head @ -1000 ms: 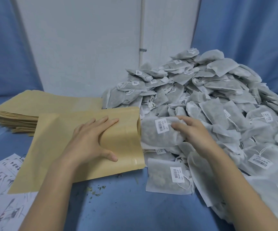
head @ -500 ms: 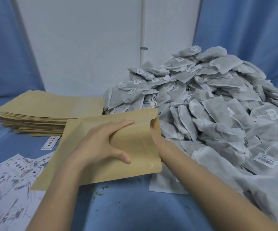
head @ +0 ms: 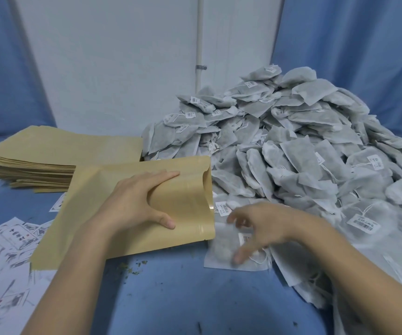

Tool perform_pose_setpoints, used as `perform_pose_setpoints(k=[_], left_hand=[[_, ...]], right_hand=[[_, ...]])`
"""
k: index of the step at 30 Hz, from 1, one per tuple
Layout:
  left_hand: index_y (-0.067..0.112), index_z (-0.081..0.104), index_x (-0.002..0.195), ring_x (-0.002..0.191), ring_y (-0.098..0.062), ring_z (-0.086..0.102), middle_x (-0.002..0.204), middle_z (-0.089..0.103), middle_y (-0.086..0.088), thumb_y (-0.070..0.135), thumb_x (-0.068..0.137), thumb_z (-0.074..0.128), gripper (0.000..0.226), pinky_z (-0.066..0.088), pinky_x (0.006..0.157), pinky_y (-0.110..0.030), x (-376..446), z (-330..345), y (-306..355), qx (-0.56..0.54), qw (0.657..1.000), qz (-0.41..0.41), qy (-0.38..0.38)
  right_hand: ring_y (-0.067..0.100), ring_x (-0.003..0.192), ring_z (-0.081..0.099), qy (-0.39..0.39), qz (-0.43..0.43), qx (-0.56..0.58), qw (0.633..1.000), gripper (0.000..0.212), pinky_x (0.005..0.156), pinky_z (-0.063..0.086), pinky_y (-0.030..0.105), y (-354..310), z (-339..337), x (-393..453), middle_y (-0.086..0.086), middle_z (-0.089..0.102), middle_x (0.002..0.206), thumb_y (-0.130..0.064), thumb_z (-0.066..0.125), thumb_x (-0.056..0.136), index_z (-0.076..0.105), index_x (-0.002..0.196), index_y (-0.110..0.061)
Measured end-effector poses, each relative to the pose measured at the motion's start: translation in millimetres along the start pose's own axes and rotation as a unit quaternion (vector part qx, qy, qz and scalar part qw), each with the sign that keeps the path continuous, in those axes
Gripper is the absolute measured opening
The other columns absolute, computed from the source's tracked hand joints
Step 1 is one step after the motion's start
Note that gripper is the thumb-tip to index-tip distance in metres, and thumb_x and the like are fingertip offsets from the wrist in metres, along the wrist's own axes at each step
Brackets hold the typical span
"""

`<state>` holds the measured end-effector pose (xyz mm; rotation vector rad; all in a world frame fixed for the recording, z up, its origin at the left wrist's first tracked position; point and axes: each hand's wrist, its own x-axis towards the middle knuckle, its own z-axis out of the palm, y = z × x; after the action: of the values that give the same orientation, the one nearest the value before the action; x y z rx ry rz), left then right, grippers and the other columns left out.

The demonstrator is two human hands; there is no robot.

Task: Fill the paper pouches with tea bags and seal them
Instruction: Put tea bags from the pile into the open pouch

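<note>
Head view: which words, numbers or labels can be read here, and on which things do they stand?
No text can be read.
Tea bags: small white tags with barcodes and print, too small and blurred.
Printed paper labels at the left: dark drawings and characters, blurred.
Paper pouch and pouch stack: plain, no print visible.

Kraft pouch (head: 113, 226) mouth open beside tea bags (head: 291, 151).

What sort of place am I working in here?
Probably a small hand-packing station for tea: a big heap of tea bags, a stack of kraft pouches and loose printed labels on a blue-covered table.
</note>
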<state>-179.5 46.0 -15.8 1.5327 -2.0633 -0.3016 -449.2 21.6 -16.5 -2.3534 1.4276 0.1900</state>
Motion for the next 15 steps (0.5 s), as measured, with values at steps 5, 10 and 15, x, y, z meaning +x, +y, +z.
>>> perform_pose_setpoints(k=[5,10,15], left_hand=[[0.069,0.032,0.118,0.134,-0.006,0.033,0.145,0.039,0.02,0.045,0.041,0.089,0.099,0.024,0.114,-0.039,-0.5,-1.2,-3.2,-0.003,1.0,-0.009,-0.009],[0.068,0.033,0.117,0.133,-0.006,0.035,0.144,0.041,0.018,0.043,0.04,0.09,0.099,0.025,0.113,-0.039,-2.2,-6.5,-11.2,-0.003,1.0,-0.019,0.006],[0.068,0.034,0.117,0.131,-0.004,0.035,0.141,0.042,0.022,0.041,0.04,0.091,0.1,0.025,0.112,-0.033,-3.3,-6.8,-13.9,-0.001,1.0,-0.02,-0.007]], right_hand=[[0.006,0.076,0.053,0.088,-0.031,-0.04,0.995,0.058,0.072,0.045,0.026,3.8,13.9,7.3,-0.008,0.061,0.091,-0.033,0.075,0.066,0.046,0.115,-0.026],[0.006,0.09,0.056,0.252,-0.061,0.082,0.962,0.038,0.078,0.043,0.013,21.1,-4.2,1.0,-0.01,0.061,0.1,-0.026,0.074,0.065,0.059,0.096,-0.041],[0.007,0.097,0.056,0.345,-0.144,0.097,0.923,0.031,0.085,0.036,0.008,2.6,-12.5,2.5,-0.007,0.065,0.106,-0.014,0.074,0.073,0.071,0.098,-0.031]])
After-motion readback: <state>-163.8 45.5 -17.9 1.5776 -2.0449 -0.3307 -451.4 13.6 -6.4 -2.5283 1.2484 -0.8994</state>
